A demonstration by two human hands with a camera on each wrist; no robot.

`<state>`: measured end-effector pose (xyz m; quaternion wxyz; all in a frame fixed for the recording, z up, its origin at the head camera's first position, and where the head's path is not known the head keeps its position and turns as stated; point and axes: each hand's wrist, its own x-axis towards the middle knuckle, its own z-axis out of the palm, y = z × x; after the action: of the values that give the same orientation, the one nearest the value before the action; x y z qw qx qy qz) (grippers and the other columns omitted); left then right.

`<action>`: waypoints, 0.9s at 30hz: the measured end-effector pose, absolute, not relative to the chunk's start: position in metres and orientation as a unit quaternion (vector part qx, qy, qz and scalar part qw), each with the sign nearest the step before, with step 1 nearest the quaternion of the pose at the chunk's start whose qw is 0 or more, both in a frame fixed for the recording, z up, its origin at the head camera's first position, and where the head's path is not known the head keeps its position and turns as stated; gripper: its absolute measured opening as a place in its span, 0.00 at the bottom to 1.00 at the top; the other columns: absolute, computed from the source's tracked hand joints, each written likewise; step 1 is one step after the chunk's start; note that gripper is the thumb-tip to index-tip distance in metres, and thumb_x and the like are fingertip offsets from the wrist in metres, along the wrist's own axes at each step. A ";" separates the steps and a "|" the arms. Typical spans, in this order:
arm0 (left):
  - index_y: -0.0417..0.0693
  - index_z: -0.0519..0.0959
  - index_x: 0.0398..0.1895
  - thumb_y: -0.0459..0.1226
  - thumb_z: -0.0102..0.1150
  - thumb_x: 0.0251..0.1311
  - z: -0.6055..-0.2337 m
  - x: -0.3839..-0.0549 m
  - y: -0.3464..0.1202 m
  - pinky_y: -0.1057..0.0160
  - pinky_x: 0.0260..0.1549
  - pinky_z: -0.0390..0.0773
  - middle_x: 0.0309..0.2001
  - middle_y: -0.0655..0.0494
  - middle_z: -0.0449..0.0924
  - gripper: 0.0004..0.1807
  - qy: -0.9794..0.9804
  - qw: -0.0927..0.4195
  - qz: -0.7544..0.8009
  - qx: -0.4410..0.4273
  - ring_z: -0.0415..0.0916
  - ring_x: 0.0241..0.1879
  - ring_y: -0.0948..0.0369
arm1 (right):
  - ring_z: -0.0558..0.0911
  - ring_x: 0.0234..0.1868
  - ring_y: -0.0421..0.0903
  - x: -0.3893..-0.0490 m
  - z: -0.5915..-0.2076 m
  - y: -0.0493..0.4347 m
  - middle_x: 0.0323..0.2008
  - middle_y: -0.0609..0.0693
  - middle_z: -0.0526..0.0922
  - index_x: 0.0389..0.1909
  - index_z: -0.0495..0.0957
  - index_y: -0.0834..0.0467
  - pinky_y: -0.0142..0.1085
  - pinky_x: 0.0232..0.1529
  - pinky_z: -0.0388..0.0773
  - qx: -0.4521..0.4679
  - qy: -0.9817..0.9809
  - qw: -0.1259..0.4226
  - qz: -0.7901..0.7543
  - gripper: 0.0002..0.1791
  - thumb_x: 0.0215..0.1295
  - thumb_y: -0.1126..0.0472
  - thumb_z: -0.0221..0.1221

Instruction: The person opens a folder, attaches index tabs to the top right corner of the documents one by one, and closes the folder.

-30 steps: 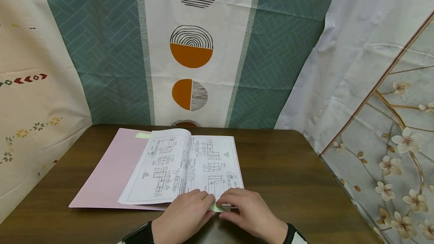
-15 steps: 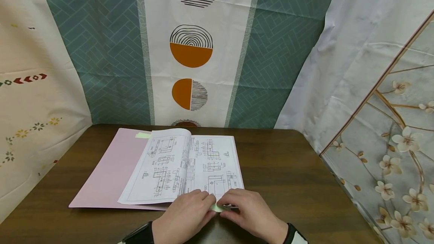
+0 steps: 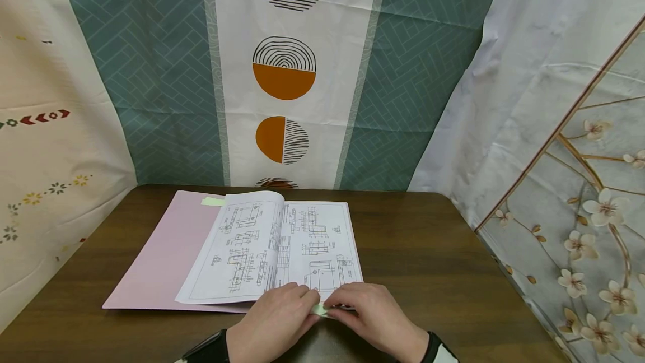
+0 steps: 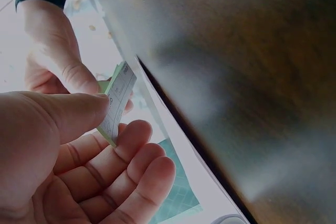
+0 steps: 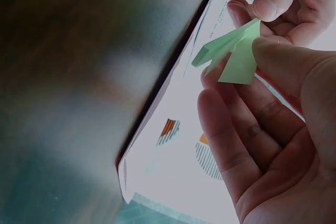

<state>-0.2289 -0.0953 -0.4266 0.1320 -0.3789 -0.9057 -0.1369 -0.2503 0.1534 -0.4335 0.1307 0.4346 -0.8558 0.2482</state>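
Observation:
My left hand [image 3: 276, 318] pinches one end of a small green sticky-note pad [image 4: 118, 100] between thumb and fingers. Its printed white backing faces the left wrist camera. From the other side, my right hand [image 3: 372, 315] pinches a single green sticky note [image 5: 240, 66] under the thumb. In the right wrist view this note stands apart from the pad [image 5: 218, 45] at its lower end, and the two meet near the left thumb. Both hands are over the near edge of an open booklet [image 3: 322, 251] with technical drawings, partly covering its right page.
A pink folder [image 3: 156, 262] lies under the booklet on the brown wooden table [image 3: 428, 251]. One pale green sticky note [image 3: 213, 201] shows at the booklet's top left. Patterned cloths [image 3: 171, 71] hang behind and beside the table.
The right thumb has shifted slightly upward over the green paper, and less of the green shows on that side. The left hand, booklet and folder stay where they were.

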 end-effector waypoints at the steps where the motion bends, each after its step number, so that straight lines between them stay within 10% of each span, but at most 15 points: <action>1: 0.53 0.83 0.42 0.43 0.76 0.71 -0.427 -0.229 -0.096 0.69 0.29 0.72 0.32 0.68 0.77 0.10 -0.906 0.132 -0.137 -0.378 0.69 0.31 0.71 | 0.82 0.39 0.25 -0.250 -0.434 0.153 0.40 0.31 0.88 0.43 0.90 0.44 0.23 0.42 0.79 0.435 -0.856 0.134 0.245 0.07 0.71 0.60 0.75; 27: 0.53 0.82 0.39 0.43 0.75 0.71 -0.427 -0.230 -0.097 0.66 0.31 0.74 0.31 0.68 0.77 0.10 -0.907 0.133 -0.138 -0.375 0.70 0.30 0.70 | 0.83 0.39 0.27 -0.252 -0.433 0.156 0.39 0.33 0.89 0.39 0.90 0.44 0.29 0.39 0.81 0.411 -0.871 0.189 0.191 0.11 0.64 0.65 0.78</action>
<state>-0.2299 -0.0971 -0.4273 0.1334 -0.3748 -0.9070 -0.1380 -0.2522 0.1556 -0.4331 0.1889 0.4107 -0.8712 0.1915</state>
